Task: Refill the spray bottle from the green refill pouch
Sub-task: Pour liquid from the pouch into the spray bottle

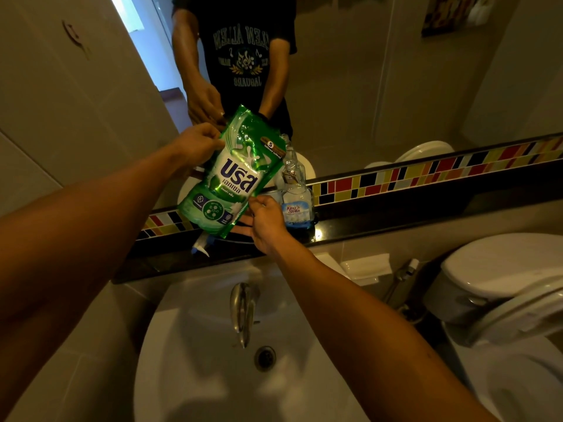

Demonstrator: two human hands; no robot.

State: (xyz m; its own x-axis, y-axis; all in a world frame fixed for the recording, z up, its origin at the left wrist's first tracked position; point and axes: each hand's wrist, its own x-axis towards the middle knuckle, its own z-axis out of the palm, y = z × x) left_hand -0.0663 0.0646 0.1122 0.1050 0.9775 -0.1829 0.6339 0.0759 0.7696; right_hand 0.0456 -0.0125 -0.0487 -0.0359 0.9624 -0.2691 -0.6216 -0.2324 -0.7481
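While the left hand (198,143) pinches the pouch (227,175) by its upper edge, the right hand (265,222) pinches a lower corner. It looks floppy, slick and liquid-heavy, so support its base over the bottle (297,199).

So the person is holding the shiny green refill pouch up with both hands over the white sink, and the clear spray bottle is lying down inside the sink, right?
Not quite. The head view shows the clear spray bottle standing on the dark ledge behind the white sink, not inside it. Both the left hand and right hand do hold the shiny green refill pouch.
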